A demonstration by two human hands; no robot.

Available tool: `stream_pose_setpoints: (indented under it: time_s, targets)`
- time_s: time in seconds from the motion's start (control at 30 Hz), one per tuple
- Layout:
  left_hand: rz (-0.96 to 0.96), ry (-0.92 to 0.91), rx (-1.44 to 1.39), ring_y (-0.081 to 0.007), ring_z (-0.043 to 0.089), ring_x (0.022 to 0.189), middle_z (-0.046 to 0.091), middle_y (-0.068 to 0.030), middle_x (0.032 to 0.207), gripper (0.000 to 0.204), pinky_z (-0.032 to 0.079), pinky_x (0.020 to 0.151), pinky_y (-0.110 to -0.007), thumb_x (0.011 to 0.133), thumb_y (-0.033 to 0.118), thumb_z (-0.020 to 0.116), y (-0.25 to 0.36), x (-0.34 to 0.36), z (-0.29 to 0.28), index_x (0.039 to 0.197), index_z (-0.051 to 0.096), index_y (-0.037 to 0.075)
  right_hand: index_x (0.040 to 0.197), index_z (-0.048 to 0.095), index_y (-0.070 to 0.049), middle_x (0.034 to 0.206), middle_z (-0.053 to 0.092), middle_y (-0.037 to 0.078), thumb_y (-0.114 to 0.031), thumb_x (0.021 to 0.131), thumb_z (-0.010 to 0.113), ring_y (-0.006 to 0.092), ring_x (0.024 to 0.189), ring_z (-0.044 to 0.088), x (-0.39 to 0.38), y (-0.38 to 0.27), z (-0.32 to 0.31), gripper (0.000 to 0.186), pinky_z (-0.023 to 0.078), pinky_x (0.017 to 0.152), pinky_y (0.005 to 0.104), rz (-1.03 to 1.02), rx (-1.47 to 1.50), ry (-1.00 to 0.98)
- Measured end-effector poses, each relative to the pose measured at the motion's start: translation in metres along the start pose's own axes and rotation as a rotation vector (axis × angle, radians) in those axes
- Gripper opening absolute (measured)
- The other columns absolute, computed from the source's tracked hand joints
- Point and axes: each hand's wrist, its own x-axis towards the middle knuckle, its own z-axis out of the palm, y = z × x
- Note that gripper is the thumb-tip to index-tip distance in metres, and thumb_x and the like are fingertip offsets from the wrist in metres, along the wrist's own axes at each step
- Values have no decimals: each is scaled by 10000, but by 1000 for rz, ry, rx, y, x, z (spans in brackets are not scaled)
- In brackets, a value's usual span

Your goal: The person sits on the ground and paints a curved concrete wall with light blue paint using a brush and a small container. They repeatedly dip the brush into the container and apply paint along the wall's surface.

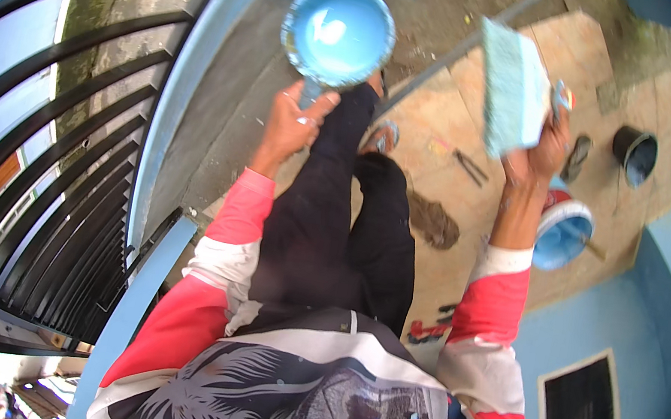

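My left hand point(289, 123) is closed around the short handle of a round dipper point(340, 32). Glossy light blue paint fills the dipper's bowl, and dried paint spots its rim. Over on the right, my right hand point(542, 149) grips a wide paintbrush point(505, 87), raised above the tiled floor. Its pale green-blue edge looks rough like bristles and is slightly blurred. Blue paint marks the fingers of both hands. The brush and the dipper are well apart.
A paint bucket point(562, 235) with blue inside and a stick in it stands below my right forearm. Farther right is a black pail point(634, 156). Pliers point(470, 169), a brown cloth point(433, 222) and a sandal point(576, 157) lie on tiles. A black railing point(72, 144) runs along the left.
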Motion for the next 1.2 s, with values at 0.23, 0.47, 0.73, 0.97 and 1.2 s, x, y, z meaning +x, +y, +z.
stream_pose_setpoints:
  time_s: [0.23,0.47,0.73,0.97,1.2]
  targets:
    - [-43,-62,-9,-30,397,442,471,51,601,192,289,381,-241,929,177,710,-40,-78,-42,948,603,19,1265,573,12,1262,638,122,-223,986,595,224,1203,587,-83,51,19,366,432,1065,391,3,-94,237]
    - [-65,-101,40,-40,374,421,460,53,583,194,285,377,-241,939,174,697,-72,-113,-99,986,615,4,1282,585,11,1298,645,121,-175,987,592,240,1254,575,-141,79,9,349,411,1115,405,-135,-139,302]
    - [-16,-214,150,-33,394,411,537,20,597,196,274,384,-239,931,193,708,-100,-119,-191,956,636,12,1293,578,6,1339,627,129,-148,990,577,253,1284,561,-183,146,24,340,397,1133,440,-260,-90,173]
    - [90,-283,290,-98,543,684,633,-19,753,244,456,653,-296,915,213,714,-122,-110,-276,965,655,-19,1266,581,15,1283,649,130,-120,980,602,237,1241,585,-173,258,77,317,429,1099,406,-310,-219,285]
    - [140,-227,279,-104,550,684,626,-38,725,252,459,644,-307,905,207,706,-138,-107,-302,962,646,-31,1177,603,67,995,692,107,-102,894,729,147,781,650,-132,336,119,352,504,600,280,-234,-715,394]
